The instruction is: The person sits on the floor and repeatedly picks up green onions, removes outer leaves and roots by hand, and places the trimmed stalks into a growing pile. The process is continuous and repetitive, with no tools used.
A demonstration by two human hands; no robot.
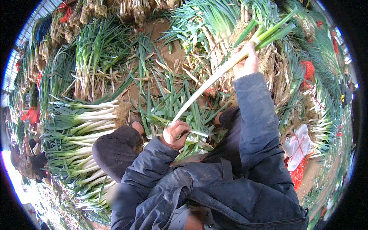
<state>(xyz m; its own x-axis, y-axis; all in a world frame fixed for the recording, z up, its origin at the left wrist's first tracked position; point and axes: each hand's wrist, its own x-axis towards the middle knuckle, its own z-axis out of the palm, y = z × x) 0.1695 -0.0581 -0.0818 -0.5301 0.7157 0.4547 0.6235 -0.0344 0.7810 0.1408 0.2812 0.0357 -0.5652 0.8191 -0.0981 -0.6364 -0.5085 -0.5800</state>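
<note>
My right hand point(246, 61) grips a long large green onion point(211, 81) near its leaves, which point away from me to the upper right. Its pale shaft slants down to my left hand point(176, 135), whose curled fingers cover the lower end. From between the left thumb and fingers a thin white strip point(199, 133) sticks out to the right; I cannot tell what it is. Below both hands, loose green leaves point(172, 105) and peeled skins lie on the soil between my legs.
To my left lies a row of green onions point(97, 116) with white shafts and roots. Bundled onions point(220, 26) stand ahead. A white plastic bag point(297, 146) and red netting point(296, 175) sit at my right. Another person point(30, 164) is at the far left.
</note>
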